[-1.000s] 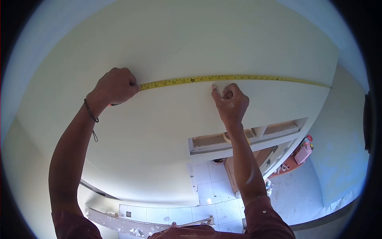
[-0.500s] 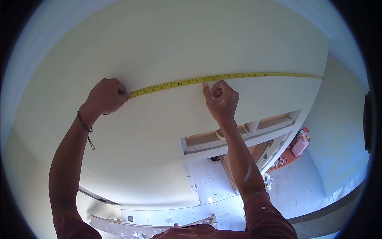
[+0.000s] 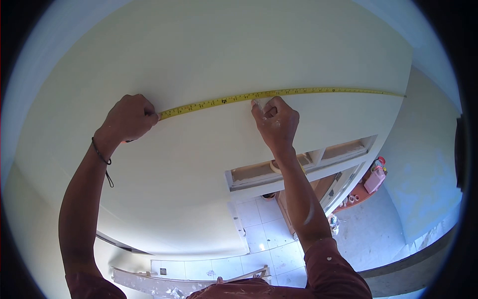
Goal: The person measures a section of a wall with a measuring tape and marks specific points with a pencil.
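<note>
A yellow tape measure [image 3: 209, 103] stretches across the pale wall [image 3: 224, 55], bowing gently from my left hand to the wall's right-hand corner. My left hand [image 3: 130, 118] is closed at the tape's left end; a bit of orange shows beneath the fist. Just under the middle of the tape is my right hand [image 3: 279, 123], fingers curled and thumb raised to the lower edge. White smears mark its thumb and fingers. What it pinches, if anything, I cannot tell.
Below the right forearm lies a framed opening [image 3: 249, 174] above a doorway. White floor tiles [image 3: 279, 231] show far below. A paint-spattered plank [image 3: 144, 281] runs near my body. Beyond the doorway, a pink container [image 3: 374, 180] stands on a reddish surface.
My left hand and the tape's near end have shifted slightly left and up in view. My right hand has risen a little, its thumb moving slightly left along the tape's edge.
</note>
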Action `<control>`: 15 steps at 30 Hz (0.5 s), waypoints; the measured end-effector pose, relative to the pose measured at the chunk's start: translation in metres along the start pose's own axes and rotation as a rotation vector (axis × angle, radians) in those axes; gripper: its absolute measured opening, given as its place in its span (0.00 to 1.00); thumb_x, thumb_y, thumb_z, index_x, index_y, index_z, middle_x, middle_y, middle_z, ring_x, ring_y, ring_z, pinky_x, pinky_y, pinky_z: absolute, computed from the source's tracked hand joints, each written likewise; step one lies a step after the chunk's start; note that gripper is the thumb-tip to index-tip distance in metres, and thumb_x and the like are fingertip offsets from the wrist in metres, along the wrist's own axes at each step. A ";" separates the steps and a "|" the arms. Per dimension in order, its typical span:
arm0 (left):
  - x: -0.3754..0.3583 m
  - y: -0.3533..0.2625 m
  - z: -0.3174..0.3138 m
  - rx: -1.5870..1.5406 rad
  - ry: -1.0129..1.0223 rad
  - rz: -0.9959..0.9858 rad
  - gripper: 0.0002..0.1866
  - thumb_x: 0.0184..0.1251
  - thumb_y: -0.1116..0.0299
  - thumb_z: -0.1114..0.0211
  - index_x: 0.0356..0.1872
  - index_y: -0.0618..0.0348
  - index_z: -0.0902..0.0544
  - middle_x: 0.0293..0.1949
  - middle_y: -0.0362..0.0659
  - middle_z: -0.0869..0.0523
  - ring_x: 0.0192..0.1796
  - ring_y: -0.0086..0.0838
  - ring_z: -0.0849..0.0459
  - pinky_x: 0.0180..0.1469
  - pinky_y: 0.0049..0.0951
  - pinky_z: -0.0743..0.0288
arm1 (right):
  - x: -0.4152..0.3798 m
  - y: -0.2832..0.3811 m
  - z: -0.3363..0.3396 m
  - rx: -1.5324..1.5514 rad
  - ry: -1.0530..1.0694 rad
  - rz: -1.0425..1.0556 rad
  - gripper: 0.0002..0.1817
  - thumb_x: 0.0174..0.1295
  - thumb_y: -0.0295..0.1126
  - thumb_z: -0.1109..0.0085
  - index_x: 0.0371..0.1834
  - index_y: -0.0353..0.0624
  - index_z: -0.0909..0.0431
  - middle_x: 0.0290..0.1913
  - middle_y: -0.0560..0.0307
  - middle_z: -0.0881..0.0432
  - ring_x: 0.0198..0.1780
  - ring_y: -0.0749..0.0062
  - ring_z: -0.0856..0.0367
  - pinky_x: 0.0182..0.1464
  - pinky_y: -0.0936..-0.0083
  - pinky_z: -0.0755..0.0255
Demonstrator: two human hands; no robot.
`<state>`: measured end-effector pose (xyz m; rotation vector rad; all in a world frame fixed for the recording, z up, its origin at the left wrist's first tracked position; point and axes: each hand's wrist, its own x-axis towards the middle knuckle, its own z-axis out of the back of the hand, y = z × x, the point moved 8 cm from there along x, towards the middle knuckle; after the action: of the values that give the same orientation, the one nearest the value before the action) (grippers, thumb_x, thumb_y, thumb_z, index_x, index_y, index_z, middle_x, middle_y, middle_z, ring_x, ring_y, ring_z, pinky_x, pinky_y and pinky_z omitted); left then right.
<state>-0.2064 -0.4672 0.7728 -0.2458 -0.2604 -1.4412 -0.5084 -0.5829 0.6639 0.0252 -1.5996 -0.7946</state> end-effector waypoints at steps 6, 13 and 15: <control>-0.002 -0.003 0.001 -0.011 0.015 0.032 0.15 0.70 0.66 0.34 0.25 0.66 0.12 0.13 0.42 0.21 0.13 0.29 0.25 0.23 0.34 0.27 | 0.002 -0.001 0.001 0.015 0.019 -0.032 0.21 0.57 0.37 0.19 0.21 0.42 0.25 0.16 0.59 0.23 0.17 0.67 0.25 0.26 0.69 0.29; 0.000 0.002 -0.001 -0.025 -0.026 0.007 0.16 0.70 0.65 0.33 0.25 0.66 0.12 0.13 0.42 0.21 0.14 0.28 0.25 0.23 0.34 0.27 | 0.007 0.000 0.000 -0.023 0.077 -0.039 0.20 0.57 0.37 0.19 0.21 0.41 0.24 0.16 0.57 0.23 0.17 0.67 0.24 0.26 0.68 0.29; 0.002 0.003 -0.001 0.007 0.015 0.027 0.16 0.69 0.65 0.33 0.25 0.66 0.12 0.13 0.43 0.21 0.14 0.28 0.24 0.23 0.35 0.27 | 0.007 0.000 0.000 0.010 0.110 -0.027 0.20 0.57 0.36 0.19 0.23 0.40 0.23 0.17 0.55 0.22 0.17 0.64 0.22 0.26 0.67 0.27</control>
<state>-0.2037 -0.4687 0.7723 -0.2317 -0.2485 -1.4151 -0.5099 -0.5861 0.6700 0.0969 -1.5021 -0.7929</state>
